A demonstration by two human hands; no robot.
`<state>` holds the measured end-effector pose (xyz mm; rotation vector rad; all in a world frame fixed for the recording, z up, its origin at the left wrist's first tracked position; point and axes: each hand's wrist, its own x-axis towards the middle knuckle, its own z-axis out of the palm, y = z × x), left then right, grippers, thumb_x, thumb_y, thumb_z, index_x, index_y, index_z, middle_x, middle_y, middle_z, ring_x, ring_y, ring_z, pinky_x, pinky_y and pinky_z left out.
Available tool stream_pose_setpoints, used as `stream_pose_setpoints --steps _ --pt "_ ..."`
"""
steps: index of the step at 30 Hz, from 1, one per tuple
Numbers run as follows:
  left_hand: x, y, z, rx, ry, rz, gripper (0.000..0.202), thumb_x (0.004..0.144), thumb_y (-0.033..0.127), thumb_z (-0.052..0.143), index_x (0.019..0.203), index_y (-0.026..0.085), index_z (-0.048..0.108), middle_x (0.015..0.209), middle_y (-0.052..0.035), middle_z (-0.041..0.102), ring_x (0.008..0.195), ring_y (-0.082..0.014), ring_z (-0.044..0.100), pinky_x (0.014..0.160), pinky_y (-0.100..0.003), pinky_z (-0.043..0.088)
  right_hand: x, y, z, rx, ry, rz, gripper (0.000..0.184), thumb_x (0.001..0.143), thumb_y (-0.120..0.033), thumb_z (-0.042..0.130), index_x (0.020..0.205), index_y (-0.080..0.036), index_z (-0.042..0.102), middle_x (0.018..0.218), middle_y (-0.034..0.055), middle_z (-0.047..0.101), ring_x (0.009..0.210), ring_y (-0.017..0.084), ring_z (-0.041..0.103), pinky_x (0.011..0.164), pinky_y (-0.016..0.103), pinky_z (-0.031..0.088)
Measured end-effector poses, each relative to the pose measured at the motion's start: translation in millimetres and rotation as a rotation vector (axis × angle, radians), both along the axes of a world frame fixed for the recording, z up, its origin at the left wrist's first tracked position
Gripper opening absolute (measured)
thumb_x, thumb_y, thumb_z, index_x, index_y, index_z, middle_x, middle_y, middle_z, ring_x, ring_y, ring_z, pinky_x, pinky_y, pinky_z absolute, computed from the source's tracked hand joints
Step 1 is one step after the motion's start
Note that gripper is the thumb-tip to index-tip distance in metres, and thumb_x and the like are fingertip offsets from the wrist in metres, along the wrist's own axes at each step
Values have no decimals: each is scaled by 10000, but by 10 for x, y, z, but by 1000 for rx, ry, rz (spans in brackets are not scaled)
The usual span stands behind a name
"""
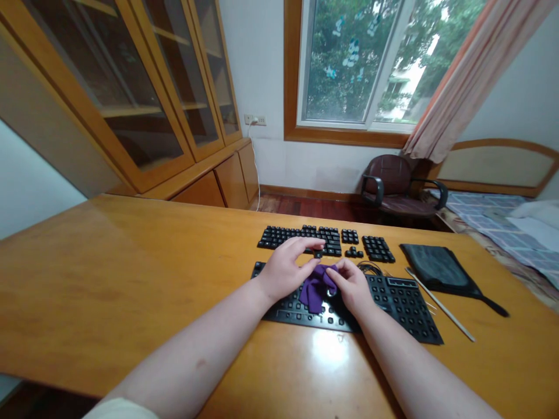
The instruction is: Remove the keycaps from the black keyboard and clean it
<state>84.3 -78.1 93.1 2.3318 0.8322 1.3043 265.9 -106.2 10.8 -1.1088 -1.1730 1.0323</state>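
So, left hand (286, 266) holds a keycap (318, 254); right hand (354, 286), purple cloth (315, 291).

The table (131, 279) before you is wood, smooth and varnished to a gloss that throws back a white glare near you. The purple cloth (313, 294) you grip is soft, matt fabric, creased into folds. Under it you have the keyboard base (406, 308), black plastic with a shine where light strikes it. The loose keys (378, 250) look like black plastic too — duller on top. To your right, the pouch (437, 267) seems thin, dark fabric, slightly sheer; the stick (441, 304) is pale and smooth, its material unclear to you. Beyond, you face a varnished wooden cabinet (190, 154) with glass doors, a cloth curtain (471, 81) and a chair (388, 171) — leather-like, softly shiny.
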Motion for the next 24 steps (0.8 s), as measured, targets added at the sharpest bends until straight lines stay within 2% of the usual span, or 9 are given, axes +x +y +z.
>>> stream_pose_setpoints --steps 3,6,9,13,15,17,20,24 --pt "-32 61 -75 -15 10 -8 300 783 128 608 1069 218 601 1002 -21 666 946 -149 604 904 -318 472 -1 5 -2 0 7 2 274 698 -370 719 641 -194 517 577 -34 555 524 120 491 531 239 382" --pt "-53 157 -169 -126 -58 33 272 777 161 618 1045 209 621 1000 -30 667 922 -157 604 899 -331 468 -2 7 12 -6 16 7 278 690 -364 726 634 -192 514 572 -37 544 520 115 486 526 235 381" --pt "-59 282 -264 -375 -235 64 254 758 191 623 1012 188 641 992 -46 666 829 -151 610 844 -332 485 -3 5 26 -9 18 4 285 686 -364 728 627 -192 509 571 -38 541 520 114 483 524 234 382" --pt "-50 418 -377 -807 -556 -48 221 690 211 658 903 149 657 846 -29 658 747 -128 613 796 -302 490 -8 0 30 -16 18 4 287 684 -371 727 628 -194 508 569 -37 544 515 115 484 519 235 386" --pt "-45 453 -417 -948 -705 -99 198 643 225 697 812 142 636 760 5 623 716 -110 608 795 -289 487 -11 -2 29 -18 16 2 286 684 -373 727 630 -194 510 569 -36 547 513 115 485 517 235 387" --pt "-43 467 -441 -996 -747 -114 207 616 239 725 752 139 606 709 28 588 675 -90 592 772 -273 486 -13 -1 27 -19 13 1 284 682 -373 728 633 -193 515 569 -35 549 511 115 484 513 234 385" --pt "-41 459 -446 -940 -625 -98 223 614 239 735 755 133 601 696 21 595 648 -87 571 727 -257 478 -8 2 23 -21 13 -3 282 680 -374 729 635 -191 519 567 -34 548 509 113 481 507 232 379" --pt "-31 419 -434 -965 -536 -166 289 644 249 728 869 133 588 834 -42 661 724 -121 604 738 -282 475 1 2 20 -26 0 -4 273 685 -375 724 642 -188 530 574 -27 558 516 116 489 510 234 381"
